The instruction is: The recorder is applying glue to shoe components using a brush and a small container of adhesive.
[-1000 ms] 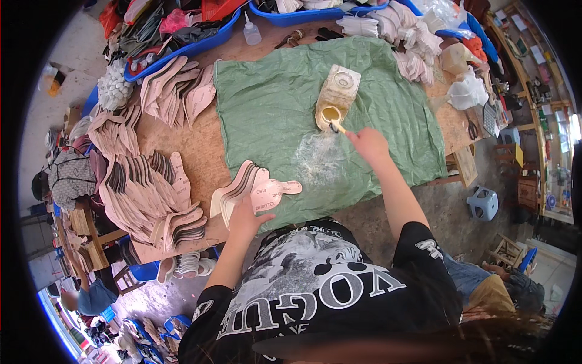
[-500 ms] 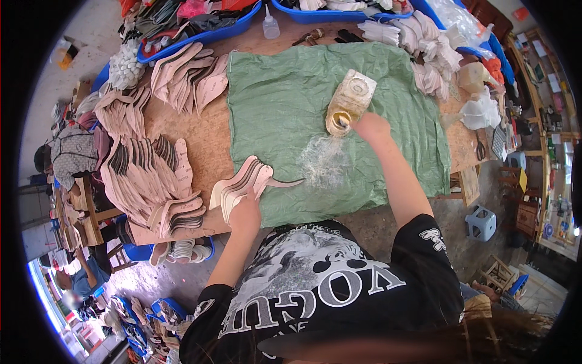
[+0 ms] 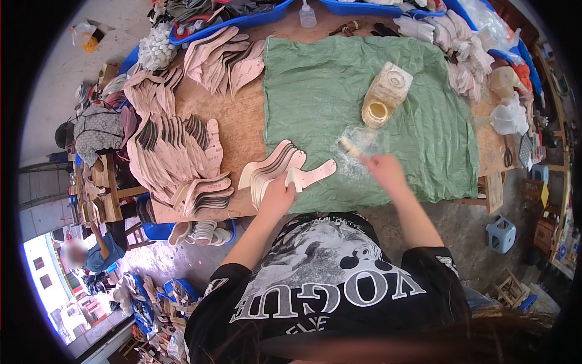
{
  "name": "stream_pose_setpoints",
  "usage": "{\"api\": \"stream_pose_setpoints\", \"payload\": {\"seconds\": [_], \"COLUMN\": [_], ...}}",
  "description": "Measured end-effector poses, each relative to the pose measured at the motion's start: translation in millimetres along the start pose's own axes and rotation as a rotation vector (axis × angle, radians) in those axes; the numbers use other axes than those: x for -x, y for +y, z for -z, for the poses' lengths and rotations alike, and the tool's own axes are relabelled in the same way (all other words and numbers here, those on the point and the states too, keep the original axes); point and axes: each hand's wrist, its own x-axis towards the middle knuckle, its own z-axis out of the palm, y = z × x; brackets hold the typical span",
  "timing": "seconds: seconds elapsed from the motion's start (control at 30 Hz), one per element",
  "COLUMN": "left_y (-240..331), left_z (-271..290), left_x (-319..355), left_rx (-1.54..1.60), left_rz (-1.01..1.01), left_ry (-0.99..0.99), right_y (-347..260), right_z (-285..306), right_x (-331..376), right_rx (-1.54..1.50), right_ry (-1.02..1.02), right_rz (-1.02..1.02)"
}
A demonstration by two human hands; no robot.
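Note:
My left hand (image 3: 277, 195) grips a pale pink insole-shaped piece (image 3: 318, 175) whose broad end points right over the green sheet (image 3: 315, 79). Just behind that hand, several more of these pieces lie fanned in a small stack (image 3: 274, 159); whether the hand also touches them is partly hidden. My right hand (image 3: 385, 172) is closed around a short brush (image 3: 350, 147), its pale bristles pointing up and left over a whitish dried smear (image 3: 359, 134). Beyond the brush stands a crusted, yellowish glue pot (image 3: 371, 115) with a round opening at its near end.
Large fanned stacks of pink pieces (image 3: 167, 151) cover the left of the wooden table (image 3: 242, 115). Blue bins (image 3: 242, 24) and a squeeze bottle (image 3: 307, 15) line the back. Scissors (image 3: 508, 156) lie at the right. A blue stool (image 3: 501, 235) stands on the floor.
My right hand has drawn the brush out of the pot and down toward the smear. In my left hand the insole piece now shows its broad pink face. The whole view has shifted.

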Motion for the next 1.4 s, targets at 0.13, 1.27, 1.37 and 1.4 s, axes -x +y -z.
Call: {"api": "stream_pose_setpoints", "payload": {"seconds": [0.13,1.27,1.37,1.4], "left_y": [4,-19,-4,-1], "left_z": [3,5,5,3], "left_x": [-4,-11,-3,1], "left_rx": [0.165,0.246,0.264,0.265], "left_rz": [0.029,0.187,0.221,0.228], "left_ry": [-0.054,-0.133,-0.128,-0.123], "right_y": [-25,2,-7,-14], "right_z": [-72,-80,-85,-88], "right_x": [58,13,15,18], "right_rx": [-0.201,0.24,0.196,0.176], "right_ry": [-0.157,-0.059,-0.116,-0.145], "right_rz": [0.086,0.115,0.182,0.229]}}
